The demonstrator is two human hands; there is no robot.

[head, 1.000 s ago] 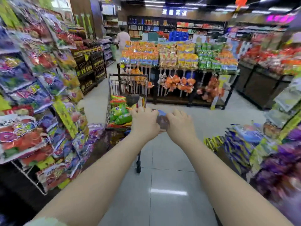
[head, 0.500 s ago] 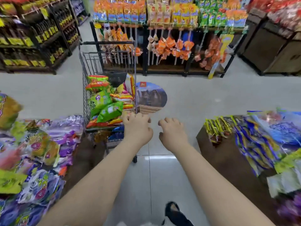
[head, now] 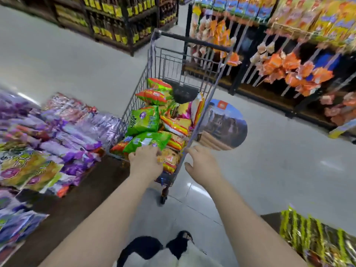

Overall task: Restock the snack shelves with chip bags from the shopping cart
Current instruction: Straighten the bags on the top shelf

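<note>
A grey wire shopping cart [head: 171, 60] stands in the aisle ahead of me, piled with green, orange and yellow chip bags. My left hand [head: 145, 163] reaches into its near end, fingers down on a green chip bag [head: 147, 141]; whether they curl round it is hidden. My right hand [head: 201, 166] hovers by the cart's near right corner, fingers relaxed and holding nothing. A snack shelf [head: 38, 135] with purple and yellow bags lies to my left.
A round printed fan [head: 223, 124] hangs off the cart's right side. A second snack display [head: 316, 239] sits at the lower right. Racks of orange packets [head: 289, 68] and a dark bottle shelf [head: 119, 20] line the far side. My shoes [head: 154, 245] show below.
Both hands have let go of the cart. The left hand moved forward onto the green bag. My head tilted down and turned, so the cart now appears closer.
</note>
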